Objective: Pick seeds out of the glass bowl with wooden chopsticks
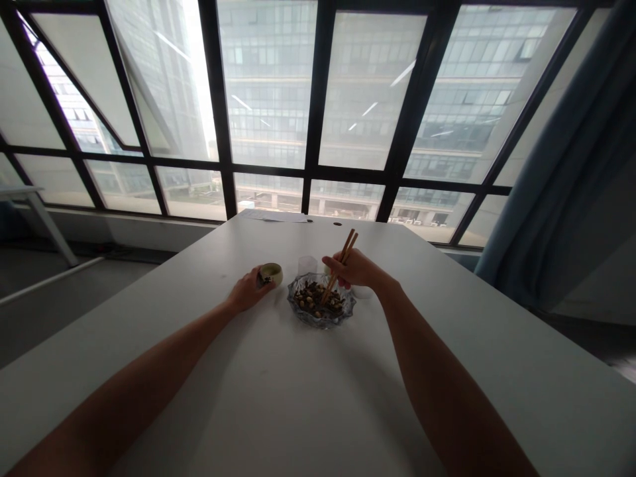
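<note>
My right hand (354, 268) is closed around a pair of wooden chopsticks (344, 255). Their lower tips reach into a clear glass bowl (322, 323) with a wavy rim. Inside lies a mix of dark and pale dried pieces (311, 298), too small to name surely. To the left of the bowl, my left hand (250, 291) grips a small pale green cup (275, 273) with dark markings, its fingers against the side. The cup stands upright, apart from the glass bowl.
A clear cup (307, 265) stands just behind the glass bowl. Another pale object, partly hidden, is behind my right hand. White paper (273, 216) lies at the far end of the white table (278, 411). Windows rise beyond it, and a blue curtain (541, 185) hangs at right.
</note>
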The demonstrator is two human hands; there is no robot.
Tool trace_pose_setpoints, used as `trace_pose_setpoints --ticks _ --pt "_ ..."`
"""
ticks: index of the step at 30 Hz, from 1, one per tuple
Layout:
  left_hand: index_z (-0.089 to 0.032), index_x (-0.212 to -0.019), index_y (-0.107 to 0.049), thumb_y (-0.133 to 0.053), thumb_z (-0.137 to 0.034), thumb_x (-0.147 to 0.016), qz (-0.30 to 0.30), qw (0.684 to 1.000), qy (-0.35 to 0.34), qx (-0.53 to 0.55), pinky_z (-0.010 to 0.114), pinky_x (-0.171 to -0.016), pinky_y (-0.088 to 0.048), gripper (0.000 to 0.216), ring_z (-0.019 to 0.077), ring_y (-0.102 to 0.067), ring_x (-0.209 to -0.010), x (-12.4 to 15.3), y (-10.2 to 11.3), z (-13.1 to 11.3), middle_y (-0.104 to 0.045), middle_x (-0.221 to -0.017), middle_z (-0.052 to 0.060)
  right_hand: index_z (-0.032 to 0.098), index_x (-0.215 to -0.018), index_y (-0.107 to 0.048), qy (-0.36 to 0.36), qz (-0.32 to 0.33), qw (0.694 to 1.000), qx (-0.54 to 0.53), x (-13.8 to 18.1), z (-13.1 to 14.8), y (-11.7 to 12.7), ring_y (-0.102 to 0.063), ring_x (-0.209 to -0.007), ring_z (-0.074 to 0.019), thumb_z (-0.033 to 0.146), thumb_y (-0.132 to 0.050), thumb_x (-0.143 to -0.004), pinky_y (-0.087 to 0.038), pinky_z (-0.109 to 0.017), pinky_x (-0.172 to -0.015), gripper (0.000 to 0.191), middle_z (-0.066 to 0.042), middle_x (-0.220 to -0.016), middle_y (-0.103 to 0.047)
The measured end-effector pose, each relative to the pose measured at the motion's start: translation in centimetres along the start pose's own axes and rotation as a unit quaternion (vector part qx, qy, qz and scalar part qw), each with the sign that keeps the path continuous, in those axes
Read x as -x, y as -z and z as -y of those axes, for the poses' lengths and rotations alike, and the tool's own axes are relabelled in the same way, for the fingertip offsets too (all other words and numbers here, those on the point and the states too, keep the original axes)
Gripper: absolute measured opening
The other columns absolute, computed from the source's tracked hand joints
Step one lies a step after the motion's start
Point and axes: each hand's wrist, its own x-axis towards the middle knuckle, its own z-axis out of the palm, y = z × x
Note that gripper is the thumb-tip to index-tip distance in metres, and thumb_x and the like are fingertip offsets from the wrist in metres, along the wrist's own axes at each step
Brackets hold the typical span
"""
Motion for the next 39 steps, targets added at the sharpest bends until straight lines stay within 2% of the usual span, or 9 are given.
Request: trace_pose_setpoints --ticks 5,17,39 --pt "-0.023 -0.131 -0.058 -0.070 -0.060 -0.076 0.001 1.000 0.000 -0.007 0.039 -0.088 -0.054 0.067 0.0293 -0.070 -0.100 0.02 0.04 -0.22 -0.073 -0.111 0.010 0.017 -0.057 -0.057 -0.002 -0.002 1.000 0.017 0.00 0.06 -0.01 -0.055 -0.034 -0.0108 0.051 -0.060 -0.094 -0.044 -0.020 -0.038 0.049 -0.001 -0.043 -0.060" --pt "-0.018 -0.140 -0.047 -0.060 -0.062 -0.083 0.052 0.997 0.016 -0.059 0.044 -0.096 -0.051 0.073 0.0323 -0.066 -0.111 0.10 0.40 -0.75 -0.067 -0.124 0.017 0.018 -0.060 -0.055 0.008 0.005 0.999 0.046 0.10 0.24 0.14 -0.057 -0.037 -0.0112 0.043 -0.053 -0.098 -0.046 -0.020 -0.041 0.045 0.000 -0.046 -0.061" --pt "-0.024 -0.132 -0.057 -0.068 -0.059 -0.078 0.019 1.000 -0.006 -0.013 0.040 -0.090 -0.054 0.065 0.0294 -0.069 -0.102 0.05 0.28 -0.41 -0.072 -0.114 0.011 0.018 -0.057 -0.055 0.014 -0.001 1.000 0.015 -0.18 -0.01 -0.18 -0.053 -0.033 -0.0092 0.048 -0.063 -0.091 -0.043 -0.018 -0.037 0.046 0.001 -0.043 -0.059"
